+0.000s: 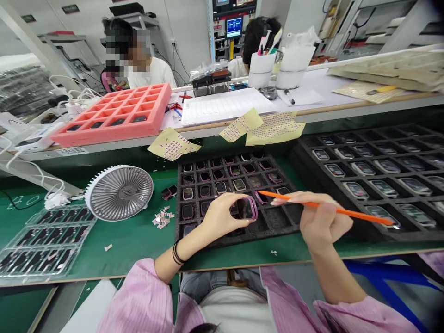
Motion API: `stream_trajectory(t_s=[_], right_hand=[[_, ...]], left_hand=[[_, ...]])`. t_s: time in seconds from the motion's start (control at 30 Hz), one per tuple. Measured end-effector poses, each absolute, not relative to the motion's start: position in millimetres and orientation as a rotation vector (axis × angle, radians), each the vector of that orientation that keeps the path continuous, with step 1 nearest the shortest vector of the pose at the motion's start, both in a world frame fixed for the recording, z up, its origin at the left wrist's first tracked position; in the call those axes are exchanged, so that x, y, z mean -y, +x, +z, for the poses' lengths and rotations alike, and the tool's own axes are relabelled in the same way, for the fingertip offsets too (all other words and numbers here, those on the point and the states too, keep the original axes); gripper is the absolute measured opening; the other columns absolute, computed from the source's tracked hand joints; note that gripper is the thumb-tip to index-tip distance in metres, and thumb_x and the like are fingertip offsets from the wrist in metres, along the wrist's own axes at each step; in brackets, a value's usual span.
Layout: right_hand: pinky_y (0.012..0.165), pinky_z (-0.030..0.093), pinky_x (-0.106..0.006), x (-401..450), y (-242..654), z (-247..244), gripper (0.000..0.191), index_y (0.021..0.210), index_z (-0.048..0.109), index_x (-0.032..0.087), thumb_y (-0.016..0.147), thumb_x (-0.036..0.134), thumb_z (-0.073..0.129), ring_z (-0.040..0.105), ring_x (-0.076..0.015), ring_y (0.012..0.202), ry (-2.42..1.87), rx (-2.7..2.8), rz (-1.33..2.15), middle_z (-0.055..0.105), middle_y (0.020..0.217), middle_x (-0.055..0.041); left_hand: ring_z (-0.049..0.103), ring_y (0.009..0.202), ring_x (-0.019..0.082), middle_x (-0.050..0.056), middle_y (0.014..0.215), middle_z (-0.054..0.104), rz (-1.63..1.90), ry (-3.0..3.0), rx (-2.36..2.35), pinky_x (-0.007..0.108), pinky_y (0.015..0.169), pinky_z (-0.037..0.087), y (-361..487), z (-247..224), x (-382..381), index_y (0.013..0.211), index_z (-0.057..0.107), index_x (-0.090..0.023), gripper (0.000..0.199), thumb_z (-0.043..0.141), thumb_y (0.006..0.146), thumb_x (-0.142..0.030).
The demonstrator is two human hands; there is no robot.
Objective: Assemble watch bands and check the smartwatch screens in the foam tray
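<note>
Gripping the purple-rimmed watch case (247, 208) between thumb and fingers, the left hand (222, 212) holds it above the black foam tray (178, 203) on the green tabletop (138, 252)! Right hand (322, 221) clamped on an orange stick (366, 216), tip pointing left, right by the case; whether they touch, I can't tell. Left of the tray, small pieces (163, 217), then a round fan (120, 192).
</note>
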State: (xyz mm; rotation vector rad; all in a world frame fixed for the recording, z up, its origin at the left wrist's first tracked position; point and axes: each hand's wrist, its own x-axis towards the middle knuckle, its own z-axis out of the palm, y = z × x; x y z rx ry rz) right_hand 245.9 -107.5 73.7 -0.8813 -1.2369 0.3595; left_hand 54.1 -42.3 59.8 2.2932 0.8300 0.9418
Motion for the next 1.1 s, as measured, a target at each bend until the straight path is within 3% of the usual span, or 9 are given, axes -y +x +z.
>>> stream_trajectory(t_s=[0.1,0.23,0.47,0.53,0.63,0.8,0.93,1.1], right_hand=[[0.059,0.058,-0.041,115,261,70,0.034,0.080,0.068,0.022,0.095,0.040,0.044,0.070,-0.0225,0.059,-0.872,1.066,0.225,0.069,0.070,-0.0056],[0.057,0.057,-0.040,125,281,58,0.032,0.080,0.069,0.019,0.095,0.036,0.047,0.070,-0.0227,0.060,-0.888,1.091,0.203,0.070,0.071,-0.0055],[0.055,0.057,-0.039,136,309,46,0.033,0.078,0.069,0.015,0.095,0.034,0.047,0.071,-0.0224,0.058,-0.881,0.977,0.168,0.069,0.070,-0.0042],[0.054,0.057,-0.040,138,314,45,0.036,0.078,0.068,0.014,0.095,0.035,0.045,0.071,-0.0230,0.057,-0.920,1.001,0.137,0.070,0.068,-0.0051],[0.055,0.057,-0.040,138,319,43,0.038,0.078,0.067,0.013,0.096,0.035,0.043,0.070,-0.0230,0.055,-0.964,1.015,0.147,0.071,0.065,-0.0056],[0.057,0.058,-0.038,130,315,41,0.036,0.081,0.067,0.013,0.097,0.034,0.042,0.071,-0.0212,0.059,-0.965,1.048,0.234,0.072,0.068,-0.0057],[0.061,0.059,-0.035,128,305,43,0.026,0.089,0.067,0.015,0.096,0.029,0.047,0.071,-0.0195,0.066,-1.036,1.163,0.307,0.073,0.078,-0.0063],[0.063,0.059,-0.031,128,286,39,0.022,0.095,0.067,0.017,0.096,0.026,0.047,0.071,-0.0174,0.070,-1.104,1.419,0.477,0.073,0.088,-0.0064]], left_hand=[[0.062,0.104,0.027,0.011,0.107,0.070,0.813,2.422,-0.818,0.044,0.094,0.051,76,38,44,0.100,0.067,-0.016,0.044,0.082,0.061,-0.030],[0.057,0.111,0.032,0.014,0.117,0.064,0.557,2.532,-0.941,0.052,0.092,0.049,95,21,48,0.096,0.067,-0.016,0.043,0.082,0.060,-0.032],[0.052,0.120,0.033,0.016,0.126,0.059,0.439,2.653,-0.968,0.049,0.097,0.045,133,24,49,0.103,0.064,-0.014,0.057,0.078,0.063,-0.054],[0.048,0.127,0.033,0.019,0.135,0.053,0.353,2.678,-1.034,0.048,0.100,0.043,138,19,49,0.117,0.058,-0.013,0.072,0.068,0.068,-0.064],[0.033,0.140,0.032,0.023,0.150,0.034,0.267,2.709,-1.125,0.047,0.108,0.036,135,9,48,0.140,0.037,-0.008,0.084,0.043,0.083,-0.070],[0.019,0.146,0.030,0.023,0.154,0.022,0.098,2.843,-1.073,0.055,0.115,0.022,131,-9,45,0.147,0.024,-0.004,0.084,0.025,0.091,-0.066],[0.022,0.145,0.030,0.020,0.151,0.034,0.151,2.843,-1.024,0.058,0.116,0.017,129,5,43,0.139,0.040,-0.007,0.073,0.026,0.093,-0.061],[0.036,0.139,0.020,0.016,0.148,0.041,0.678,2.692,-1.061,0.039,0.115,0.028,99,51,55,0.140,0.037,-0.010,0.058,0.028,0.098,-0.048]])
